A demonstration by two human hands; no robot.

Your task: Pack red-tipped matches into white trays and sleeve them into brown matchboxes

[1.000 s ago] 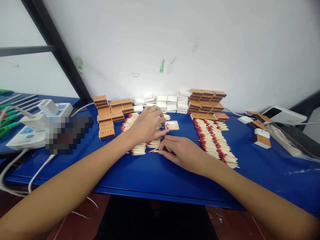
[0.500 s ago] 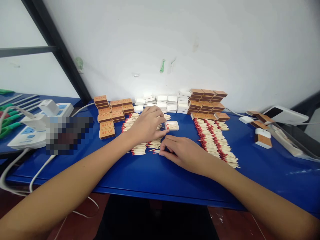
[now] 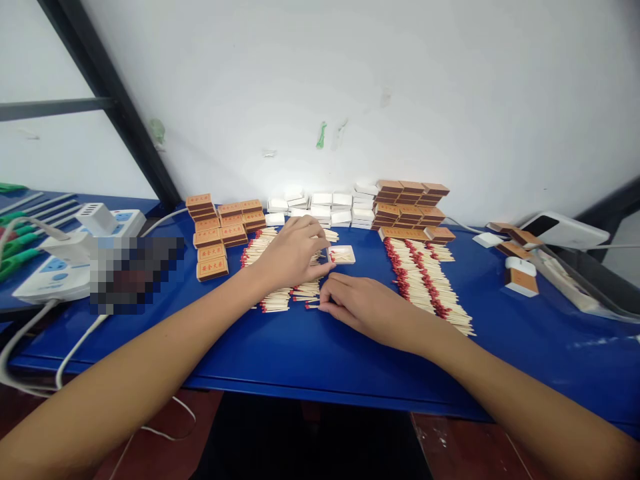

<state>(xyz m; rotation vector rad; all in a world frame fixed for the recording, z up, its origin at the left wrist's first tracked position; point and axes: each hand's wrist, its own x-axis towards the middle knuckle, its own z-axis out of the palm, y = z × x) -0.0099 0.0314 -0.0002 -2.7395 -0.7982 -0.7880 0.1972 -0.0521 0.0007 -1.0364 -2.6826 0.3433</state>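
A small white matchbox tray (image 3: 344, 260) with a few red-tipped matches lies on the blue table. My left hand (image 3: 295, 250) reaches over a spread of matches (image 3: 257, 247), its thumb and bent fingers gripping the left end of that tray. Just in front of the tray, my right hand (image 3: 360, 300) is low on the table, with thumb and forefinger pinched on a match (image 3: 313, 307) whose red head points left. Part of the left match pile is hidden beneath my left hand and wrist.
Orange matchbox sleeves (image 3: 213, 268) stack at the left, with more sleeves (image 3: 410, 213) at back right. White trays (image 3: 323, 200) stand along the wall. Rows of matches (image 3: 425, 280) lie right of my hands. A power strip (image 3: 55, 273) with cables occupies the left side.
The whole view shifts slightly. My right fingertips still pinch at the match by the pile's front edge, and my left hand stays at the tray.
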